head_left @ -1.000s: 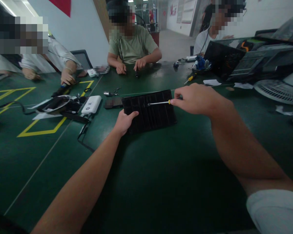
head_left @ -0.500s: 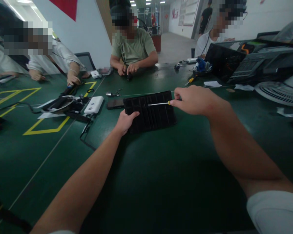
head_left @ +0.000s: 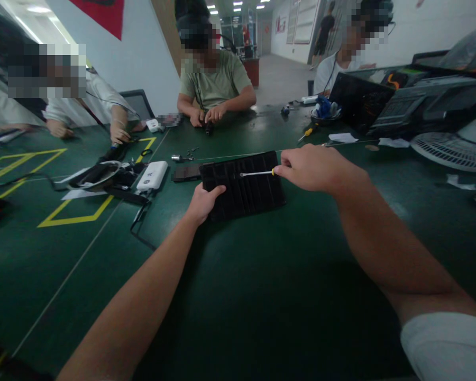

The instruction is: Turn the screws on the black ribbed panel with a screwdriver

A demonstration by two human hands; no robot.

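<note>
A black ribbed rectangular panel [head_left: 257, 198] is tilted up above the green table, gripped at its left edge by my left hand [head_left: 203, 203], thumb on the front face. My right hand [head_left: 313, 168] is closed around the handle of a screwdriver [head_left: 257, 173]; only a bit of yellow shows at the fingers. Its metal shaft lies across the panel's upper part, pointing left. The tip is at a small spot near the panel's middle; whether it sits in a screw is too small to tell.
Left of the panel lie a dark phone-like object [head_left: 184, 174], a white power bank [head_left: 153, 176] and a metal cylinder [head_left: 177, 158] beside small screws. Another yellow screwdriver [head_left: 307, 134] and a bowl [head_left: 326, 110] are farther back. A white fan grille [head_left: 446, 152] stands right. Co-workers sit around the table.
The view has shifted slightly. My hands keep the same hold on the panel and the screwdriver, and the tip stays at about the same spot.
</note>
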